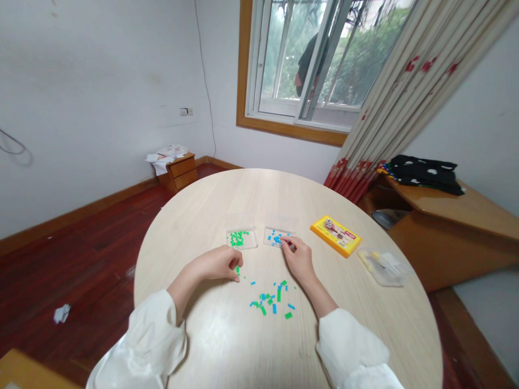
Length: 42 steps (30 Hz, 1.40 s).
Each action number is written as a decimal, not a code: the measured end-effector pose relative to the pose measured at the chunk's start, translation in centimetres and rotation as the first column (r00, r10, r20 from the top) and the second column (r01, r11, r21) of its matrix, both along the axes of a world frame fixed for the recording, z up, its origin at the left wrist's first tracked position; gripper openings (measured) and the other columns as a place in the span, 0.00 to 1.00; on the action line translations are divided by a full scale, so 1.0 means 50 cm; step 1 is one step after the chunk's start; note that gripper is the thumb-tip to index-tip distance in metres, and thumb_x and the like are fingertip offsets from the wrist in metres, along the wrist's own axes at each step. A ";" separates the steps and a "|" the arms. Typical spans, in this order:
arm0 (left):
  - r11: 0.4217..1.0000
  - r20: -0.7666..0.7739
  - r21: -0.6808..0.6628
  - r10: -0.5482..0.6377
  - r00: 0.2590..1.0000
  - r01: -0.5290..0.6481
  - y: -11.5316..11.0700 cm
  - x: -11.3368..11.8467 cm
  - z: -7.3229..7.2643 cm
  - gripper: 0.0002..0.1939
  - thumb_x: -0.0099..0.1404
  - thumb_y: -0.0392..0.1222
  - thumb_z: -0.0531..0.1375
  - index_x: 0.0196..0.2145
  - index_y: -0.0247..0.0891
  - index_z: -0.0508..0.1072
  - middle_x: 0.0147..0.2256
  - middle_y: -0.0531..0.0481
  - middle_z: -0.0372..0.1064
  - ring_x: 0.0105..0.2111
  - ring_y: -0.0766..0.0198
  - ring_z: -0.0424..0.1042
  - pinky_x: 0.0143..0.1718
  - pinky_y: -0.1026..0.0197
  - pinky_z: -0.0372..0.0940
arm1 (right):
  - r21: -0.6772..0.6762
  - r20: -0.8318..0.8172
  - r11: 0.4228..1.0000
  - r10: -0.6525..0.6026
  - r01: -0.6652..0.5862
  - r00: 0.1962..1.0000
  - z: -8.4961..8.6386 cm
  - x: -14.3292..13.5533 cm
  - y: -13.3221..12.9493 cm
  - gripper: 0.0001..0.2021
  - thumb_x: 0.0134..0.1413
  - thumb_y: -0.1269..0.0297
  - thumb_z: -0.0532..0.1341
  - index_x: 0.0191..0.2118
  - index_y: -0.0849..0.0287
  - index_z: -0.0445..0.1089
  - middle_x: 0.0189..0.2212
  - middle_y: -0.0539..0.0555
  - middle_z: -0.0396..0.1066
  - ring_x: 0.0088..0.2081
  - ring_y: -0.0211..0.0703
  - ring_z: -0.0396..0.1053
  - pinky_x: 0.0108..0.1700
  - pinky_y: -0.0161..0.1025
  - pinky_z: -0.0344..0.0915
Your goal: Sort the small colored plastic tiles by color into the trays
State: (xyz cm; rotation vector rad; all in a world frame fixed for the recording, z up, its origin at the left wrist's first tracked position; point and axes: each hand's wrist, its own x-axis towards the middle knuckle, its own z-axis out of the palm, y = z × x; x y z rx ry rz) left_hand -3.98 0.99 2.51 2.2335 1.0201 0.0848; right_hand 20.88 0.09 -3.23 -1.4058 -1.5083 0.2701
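Several green pieces lie in a clear tray on the round table. Beside it on the right, another clear tray holds blue pieces. My left hand is just in front of the green tray, thumb and fingers curved apart around a green piece; I cannot tell whether it touches it. My right hand reaches the right edge of the blue tray with its fingertips pinched together; what they hold, if anything, is too small to name. A loose mix of green and blue pieces lies between my forearms.
A yellow box lies on the table to the right, with a clear container of yellowish items beyond it. A wooden cabinet with dark cloth stands at the right. A person shows outside the window.
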 end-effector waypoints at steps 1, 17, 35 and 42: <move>1.000 -0.004 0.013 -0.005 1.000 0.005 -0.001 0.001 0.000 0.09 0.49 0.38 0.64 0.31 0.36 0.72 0.23 0.56 0.64 0.23 0.69 0.60 0.24 0.66 0.51 | -0.001 0.000 1.000 0.003 -0.003 1.000 0.000 0.000 0.000 0.10 0.51 0.62 0.56 0.31 0.58 0.74 0.31 0.57 0.75 0.33 0.46 0.70 0.36 0.42 0.66; 0.994 -0.019 0.057 -0.091 0.996 0.092 -0.007 0.012 -0.007 0.04 0.51 0.30 0.54 0.23 0.36 0.65 0.21 0.56 0.57 0.22 0.69 0.56 0.25 0.65 0.51 | 0.001 -0.001 1.000 0.009 -0.009 1.000 0.002 -0.002 0.000 0.11 0.51 0.62 0.56 0.31 0.59 0.74 0.30 0.57 0.75 0.32 0.45 0.70 0.35 0.41 0.65; 0.998 0.189 0.034 -0.052 0.981 0.046 0.007 0.007 -0.001 0.02 0.49 0.31 0.54 0.22 0.35 0.65 0.20 0.57 0.56 0.22 0.70 0.55 0.25 0.66 0.50 | 0.010 0.007 1.000 0.003 -0.003 1.000 0.003 -0.004 -0.002 0.10 0.50 0.63 0.56 0.30 0.59 0.74 0.30 0.56 0.75 0.31 0.44 0.69 0.34 0.41 0.65; 0.973 0.317 0.135 0.139 0.938 -0.189 0.055 0.004 -0.010 0.04 0.52 0.33 0.55 0.26 0.34 0.70 0.21 0.56 0.59 0.22 0.70 0.57 0.26 0.65 0.52 | 0.012 0.012 1.000 0.003 -0.004 1.000 -0.001 -0.003 -0.003 0.10 0.50 0.62 0.56 0.30 0.59 0.74 0.30 0.56 0.75 0.31 0.44 0.70 0.36 0.41 0.65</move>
